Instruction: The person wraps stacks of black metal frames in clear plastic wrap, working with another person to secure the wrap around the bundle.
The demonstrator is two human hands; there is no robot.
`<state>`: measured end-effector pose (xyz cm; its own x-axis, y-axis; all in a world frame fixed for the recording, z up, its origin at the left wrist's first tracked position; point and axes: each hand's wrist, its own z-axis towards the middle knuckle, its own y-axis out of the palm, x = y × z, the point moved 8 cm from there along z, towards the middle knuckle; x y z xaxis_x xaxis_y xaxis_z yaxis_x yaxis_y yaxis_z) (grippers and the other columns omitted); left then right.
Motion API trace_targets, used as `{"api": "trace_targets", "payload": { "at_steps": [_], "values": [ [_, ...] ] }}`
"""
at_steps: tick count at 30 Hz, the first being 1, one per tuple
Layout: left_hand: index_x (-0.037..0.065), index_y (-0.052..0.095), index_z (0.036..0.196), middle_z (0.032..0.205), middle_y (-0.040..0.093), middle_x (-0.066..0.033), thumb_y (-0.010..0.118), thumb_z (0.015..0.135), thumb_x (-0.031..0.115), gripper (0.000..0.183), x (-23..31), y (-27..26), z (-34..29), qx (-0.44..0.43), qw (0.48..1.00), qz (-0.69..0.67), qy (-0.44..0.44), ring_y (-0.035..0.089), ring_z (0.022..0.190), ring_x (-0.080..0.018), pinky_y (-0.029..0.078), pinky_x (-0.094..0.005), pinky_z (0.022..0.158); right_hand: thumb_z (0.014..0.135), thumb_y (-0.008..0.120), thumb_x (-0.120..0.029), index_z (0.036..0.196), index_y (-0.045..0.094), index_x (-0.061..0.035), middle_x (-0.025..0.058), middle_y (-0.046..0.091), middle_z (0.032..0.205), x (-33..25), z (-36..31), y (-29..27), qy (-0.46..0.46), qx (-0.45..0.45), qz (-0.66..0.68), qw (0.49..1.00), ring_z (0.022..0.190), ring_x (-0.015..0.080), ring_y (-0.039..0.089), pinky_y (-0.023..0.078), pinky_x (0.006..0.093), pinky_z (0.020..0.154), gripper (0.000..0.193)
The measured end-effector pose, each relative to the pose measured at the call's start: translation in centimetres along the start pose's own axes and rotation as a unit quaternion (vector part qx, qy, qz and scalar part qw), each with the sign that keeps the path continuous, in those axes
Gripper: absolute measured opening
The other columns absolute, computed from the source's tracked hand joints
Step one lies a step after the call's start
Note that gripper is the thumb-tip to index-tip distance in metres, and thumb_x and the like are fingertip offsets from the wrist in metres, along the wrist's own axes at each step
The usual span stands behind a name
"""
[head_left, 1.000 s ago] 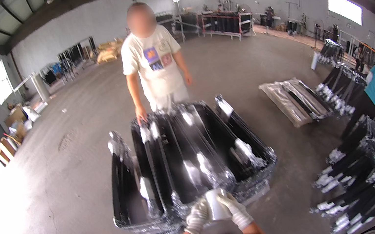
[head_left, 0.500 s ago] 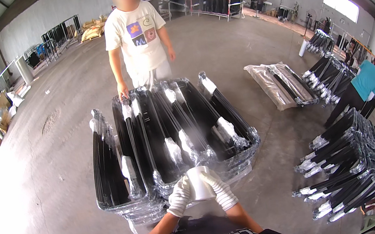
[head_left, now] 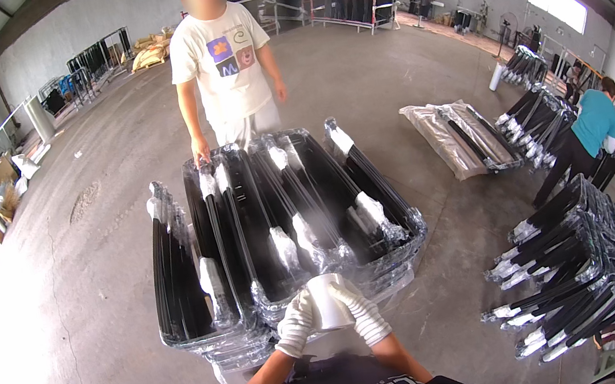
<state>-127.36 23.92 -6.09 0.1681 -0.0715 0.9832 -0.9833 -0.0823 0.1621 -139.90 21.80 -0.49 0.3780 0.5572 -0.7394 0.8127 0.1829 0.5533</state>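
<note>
Concrete floor (head_left: 108, 266) around a wrapped stack (head_left: 323, 189), white roll (head_left: 330, 306) gripped at its near side

Concrete reaches well past the stack, back to pale walls (head_left: 92, 20) beyond its far edge. The stack itself is made of long black frame bundles under clear film (head_left: 228, 350), with white wrapping (head_left: 369, 210) over many of their ends. Right of the stack, well apart, lies a pile of similar frames (head_left: 571, 262); a flat film-covered package (head_left: 428, 135) lies off its far right corner. One co-worker (head_left: 228, 83) stands at the far side of the stack, a lowered arm meeting its edge; a second co-worker (head_left: 596, 119), in a teal top, bends well off to its right.

At the stack's near side, the left hand (head_left: 296, 326) and right hand (head_left: 363, 313), both gloved in white, grasp the roll between them, one on each flank. Holding it by the stack looks to be the step in hand; any move from there would seem to call for an even two-handed grip and room past the stack's edge. The roll is a short, plain cylinder, smooth-looking and roughly upright. Whether it touches the stack, or whether film runs from it, cannot be told.
</note>
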Motion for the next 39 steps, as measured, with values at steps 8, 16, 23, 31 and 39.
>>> {"api": "trace_targets", "payload": {
  "at_steps": [8,16,23,31,39],
  "values": [
    [-0.01,0.03,0.124,0.126,0.038,-0.017,0.026,0.087,0.005,0.04,-3.9,-1.4,1.2,0.028,0.983,-0.184,-0.001,0.032,0.12,-0.0223,0.021,-0.0287,0.104,0.092,0.038,-0.014,0.119,0.042,-0.0039,0.0143,0.041,0.122,2.4,3.0,-2.2,-0.042,-0.063,0.042,0.996,0.117,0.0217,0.034,0.029,0.0374,0.101,0.029],
    [-0.004,0.045,0.115,0.115,0.05,-0.0133,0.032,0.088,0.01,0.033,-3.7,-2.2,1.1,0.058,0.987,-0.146,0.045,0.044,0.111,-0.0218,0.03,-0.0284,0.098,0.091,0.041,-0.014,0.119,0.041,-0.0036,0.013,0.044,0.118,1.4,2.3,-0.4,0.012,-0.037,0.004,0.999,0.112,0.0195,0.039,0.036,0.0323,0.096,0.029],
    [-0.003,0.045,0.115,0.116,0.049,-0.0145,0.035,0.086,0.013,0.034,-2.9,-1.5,1.5,0.048,0.998,-0.011,0.042,0.043,0.112,-0.0214,0.029,-0.0287,0.099,0.081,0.062,-0.023,0.112,0.049,-0.0084,0.0048,0.054,0.101,-0.8,0.2,0.7,-0.017,-0.004,0.008,1.0,0.092,0.0116,0.051,0.044,0.0227,0.077,0.037],
    [-0.007,0.046,0.11,0.106,0.052,-0.0129,0.045,0.088,0.014,0.03,4.7,-0.4,-0.6,0.139,0.976,-0.076,-0.147,0.05,0.098,-0.0166,0.04,-0.0256,0.089,0.076,0.066,-0.023,0.109,0.052,-0.0039,0.0082,0.059,0.098,-0.5,0.8,0.8,0.032,-0.06,0.168,0.983,0.087,0.0165,0.058,0.05,0.03,0.077,0.041],
    [0.001,0.054,0.105,0.087,0.062,-0.012,0.043,0.088,0.045,0.049,10.5,0.8,-1.3,0.083,0.985,-0.15,-0.036,0.06,0.07,-0.0186,0.05,-0.031,0.059,0.079,0.061,-0.032,0.109,0.051,-0.0031,0.0135,0.058,0.101,-1.9,0.9,2.4,0.036,-0.262,0.436,0.86,0.087,0.0252,0.06,0.054,0.0394,0.068,0.042]
  ]
}}
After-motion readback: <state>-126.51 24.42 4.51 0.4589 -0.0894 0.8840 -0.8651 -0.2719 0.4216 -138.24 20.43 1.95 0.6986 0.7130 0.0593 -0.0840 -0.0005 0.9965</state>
